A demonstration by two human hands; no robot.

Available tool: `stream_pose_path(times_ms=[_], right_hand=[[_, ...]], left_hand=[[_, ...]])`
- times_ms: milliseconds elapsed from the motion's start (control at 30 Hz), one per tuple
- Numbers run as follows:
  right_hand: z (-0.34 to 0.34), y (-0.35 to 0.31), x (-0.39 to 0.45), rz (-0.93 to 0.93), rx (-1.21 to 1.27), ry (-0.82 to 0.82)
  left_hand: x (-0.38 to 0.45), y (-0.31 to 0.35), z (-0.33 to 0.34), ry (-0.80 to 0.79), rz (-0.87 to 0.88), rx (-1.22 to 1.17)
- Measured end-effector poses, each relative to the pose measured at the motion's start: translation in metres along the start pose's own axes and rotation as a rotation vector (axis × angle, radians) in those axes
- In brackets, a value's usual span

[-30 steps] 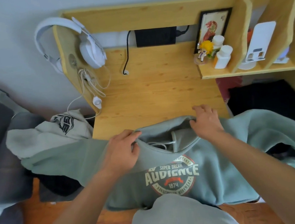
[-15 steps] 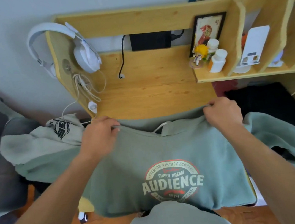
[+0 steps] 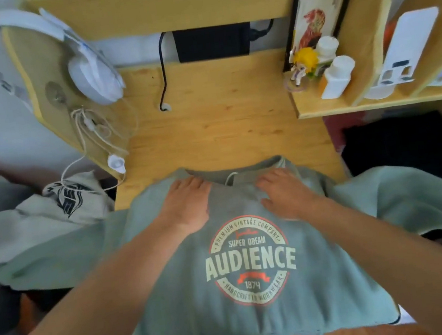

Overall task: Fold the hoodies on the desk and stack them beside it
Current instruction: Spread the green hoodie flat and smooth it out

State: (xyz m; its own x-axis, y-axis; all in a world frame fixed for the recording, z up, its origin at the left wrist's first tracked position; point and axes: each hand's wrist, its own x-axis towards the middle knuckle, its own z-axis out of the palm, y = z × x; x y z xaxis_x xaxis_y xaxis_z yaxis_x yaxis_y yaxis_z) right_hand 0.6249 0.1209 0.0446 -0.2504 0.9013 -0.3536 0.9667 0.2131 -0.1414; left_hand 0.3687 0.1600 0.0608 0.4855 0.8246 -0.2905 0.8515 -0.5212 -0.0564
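A sage green hoodie [image 3: 191, 296] with a round "AUDIENCE" print lies face up over the near edge of the wooden desk [image 3: 223, 128]. Its sleeves hang off both sides and its hem hangs toward me. My left hand [image 3: 188, 204] lies flat on the chest just below the neckline, fingers straight. My right hand [image 3: 284, 195] presses flat on the other side of the neckline. A pale grey hoodie [image 3: 39, 217] with a black logo lies bunched to the left of the desk.
White headphones [image 3: 88, 69] and coiled white cables hang on the desk's left side panel. A black cable [image 3: 162, 74] runs down the desk back. A shelf on the right holds a framed picture [image 3: 316, 22], a figurine and white bottles. Dark clothing [image 3: 406, 144] lies right of the desk.
Both hands let go of the shoulders they gripped and moved inward. They now lie flat on the chest. The hoodie has settled onto the desk, and the view has moved closer.
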Motion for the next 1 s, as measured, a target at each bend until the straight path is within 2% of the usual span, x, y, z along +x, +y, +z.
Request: stream_pose_path(times_ms=[100,167,267,333,500,600,633,700,733,800,867,900,967,1000], right_hand=[[0.012,0.006,0.019,-0.073,0.014,0.113],[0.014,0.000,0.035,-0.117,0.030,0.135],[0.008,-0.016,0.049,-0.128,0.011,0.083],[0.005,-0.024,0.047,-0.129,-0.027,0.021],[-0.017,-0.023,0.026,-0.167,0.117,-0.035],[-0.052,-0.022,0.004,-0.194,0.028,-0.063],[-0.066,-0.021,-0.003,-0.181,0.057,-0.092],[-0.090,-0.019,-0.012,-0.147,0.286,-0.264],[-0.098,-0.019,-0.012,-0.146,0.414,-0.361],[-0.097,-0.014,0.001,-0.132,0.447,-0.466],[-0.079,-0.004,0.024,-0.054,0.247,-0.417],[-0.067,0.002,0.034,-0.011,0.132,-0.336],[-0.039,0.016,0.048,0.041,-0.001,-0.051],[-0.026,0.022,0.050,0.071,0.054,0.116]], left_hand=[[0.023,0.003,0.010,0.042,0.056,-0.110],[0.040,0.004,0.017,0.027,0.102,-0.088],[0.056,0.004,0.020,-0.033,0.124,-0.028],[0.055,0.002,0.018,-0.019,0.172,-0.040],[0.006,-0.002,-0.023,0.366,0.422,-0.154],[-0.017,-0.012,-0.043,0.445,0.489,-0.083],[-0.017,-0.018,-0.045,0.406,0.486,-0.123],[-0.012,-0.027,-0.052,0.271,0.440,-0.228],[-0.008,-0.029,-0.054,0.199,0.404,-0.225],[0.005,-0.029,-0.058,0.025,0.362,-0.166],[0.025,-0.029,-0.055,-0.070,0.309,-0.173],[0.036,-0.030,-0.047,-0.049,0.270,-0.116],[0.050,-0.025,-0.026,-0.018,0.135,0.063],[0.050,-0.018,-0.011,-0.074,0.035,0.073]])
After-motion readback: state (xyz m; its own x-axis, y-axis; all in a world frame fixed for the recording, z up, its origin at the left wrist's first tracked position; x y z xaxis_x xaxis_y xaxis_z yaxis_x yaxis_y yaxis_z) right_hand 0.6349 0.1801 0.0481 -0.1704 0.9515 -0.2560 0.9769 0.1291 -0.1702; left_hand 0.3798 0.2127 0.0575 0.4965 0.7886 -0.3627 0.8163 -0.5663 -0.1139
